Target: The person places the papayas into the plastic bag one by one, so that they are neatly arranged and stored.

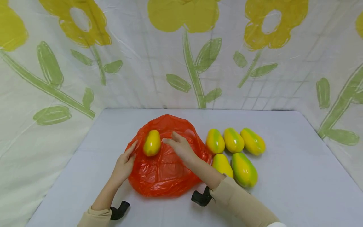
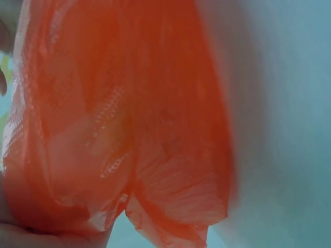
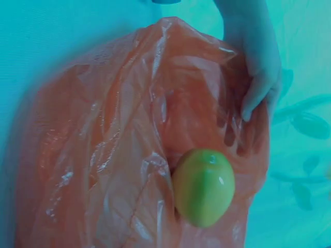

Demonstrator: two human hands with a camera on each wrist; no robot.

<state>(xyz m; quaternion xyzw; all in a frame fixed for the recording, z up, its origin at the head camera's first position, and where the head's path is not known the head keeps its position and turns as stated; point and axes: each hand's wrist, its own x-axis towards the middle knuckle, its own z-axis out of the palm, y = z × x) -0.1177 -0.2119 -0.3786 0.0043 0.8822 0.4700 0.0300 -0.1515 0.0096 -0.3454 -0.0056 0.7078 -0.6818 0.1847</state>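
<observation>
A red plastic bag (image 1: 167,183) lies spread on the table with its mouth opened out. One yellow papaya (image 1: 152,143) is at the bag's mouth, toward its left side; the right wrist view shows the same papaya (image 3: 204,188) against the film. At the bag's left edge my left hand (image 1: 123,167) holds the plastic, thumb on the near side and the other fingers seen through the film in the right wrist view. My right hand (image 1: 182,149) hovers over the bag just right of the papaya, fingers extended and holding nothing. Red film (image 2: 129,113) fills most of the left wrist view.
Right of the bag sit several yellow-green papayas (image 1: 233,140) in two rows, the nearest touching or close to the bag's edge. My right forearm passes in front of one front papaya (image 1: 222,164). A flower-printed curtain (image 1: 136,63) stands behind the white table (image 1: 297,176).
</observation>
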